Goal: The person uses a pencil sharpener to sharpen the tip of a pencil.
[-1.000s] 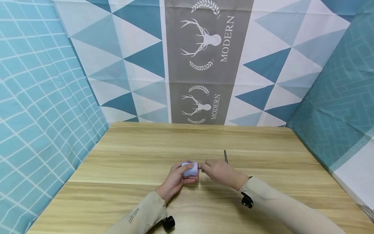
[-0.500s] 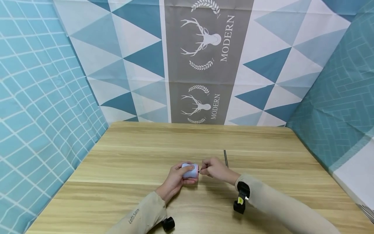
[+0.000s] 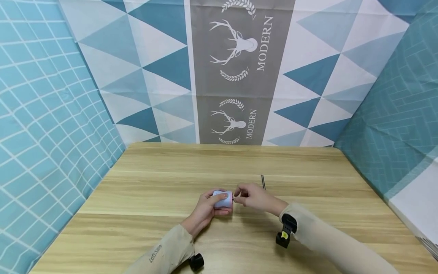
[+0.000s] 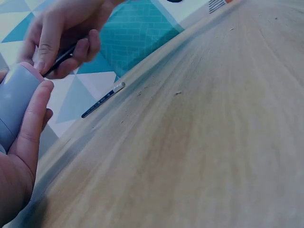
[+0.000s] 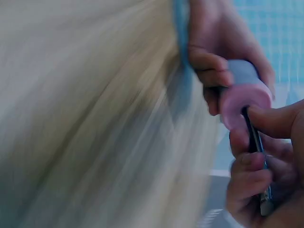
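Observation:
My left hand (image 3: 204, 210) grips a lavender, barrel-shaped pencil sharpener (image 3: 222, 200) with a pink end, thumb along its upper side. That pink end faces right, towards my right hand (image 3: 256, 197). A dark pencil (image 5: 255, 137) is pinched between my right thumb and fingers, its tip in the round hole of the pink face. The rest of the shaft lies back along the curled fingers in the right wrist view. Behind the right hand, a second dark pencil (image 4: 103, 100) with a pale end lies on the table.
The wood-grain table (image 3: 154, 182) runs back to a patterned cloth (image 3: 236, 76) at its far edge. Blue gridded cloth (image 3: 51, 114) hangs at the left, teal cloth (image 3: 393, 99) at the right. A white surface (image 3: 417, 209) borders the table's right side.
My right hand has rolled at the wrist and changed its finger pose on the pencil, bringing the wrist camera into fuller view. The left hand and sharpener have stayed nearly still.

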`<action>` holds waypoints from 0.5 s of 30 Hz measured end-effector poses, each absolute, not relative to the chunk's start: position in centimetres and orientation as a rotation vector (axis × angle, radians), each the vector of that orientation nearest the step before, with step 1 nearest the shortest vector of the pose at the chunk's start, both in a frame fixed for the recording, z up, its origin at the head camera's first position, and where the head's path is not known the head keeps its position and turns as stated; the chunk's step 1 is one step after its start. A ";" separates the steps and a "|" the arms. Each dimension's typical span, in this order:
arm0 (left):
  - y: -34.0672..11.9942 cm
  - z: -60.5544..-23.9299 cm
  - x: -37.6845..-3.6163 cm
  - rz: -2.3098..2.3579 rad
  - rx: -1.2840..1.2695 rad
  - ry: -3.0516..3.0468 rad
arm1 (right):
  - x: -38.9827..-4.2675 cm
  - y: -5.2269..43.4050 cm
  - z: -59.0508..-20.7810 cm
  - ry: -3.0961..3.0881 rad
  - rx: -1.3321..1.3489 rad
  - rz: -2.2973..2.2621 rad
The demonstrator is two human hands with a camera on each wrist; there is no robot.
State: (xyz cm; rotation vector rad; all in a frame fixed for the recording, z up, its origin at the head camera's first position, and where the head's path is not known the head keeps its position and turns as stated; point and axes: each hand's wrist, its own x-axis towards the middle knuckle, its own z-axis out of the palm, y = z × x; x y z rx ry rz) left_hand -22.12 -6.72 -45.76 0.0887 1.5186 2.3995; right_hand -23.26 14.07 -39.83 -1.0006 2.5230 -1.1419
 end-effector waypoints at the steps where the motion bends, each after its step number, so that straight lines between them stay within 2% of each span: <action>1: -6.7 -45.7 -22.1 2.411 0.088 1.510 | -23.1 14.1 -39.8 2.660 -1.177 -0.990; 5: -6.7 -45.7 -22.2 2.441 0.083 1.474 | -22.7 14.1 -40.4 3.066 -1.842 -0.260; 8: -6.7 -45.6 -22.2 2.440 0.088 1.459 | -22.9 14.2 -41.0 3.157 -2.124 0.083; 12: -6.8 -45.6 -22.2 2.434 0.091 1.463 | -23.4 14.1 -41.7 3.180 -2.295 0.114; 15: -6.8 -45.6 -22.1 2.437 0.088 1.470 | -23.5 13.8 -42.3 3.196 -2.207 -0.112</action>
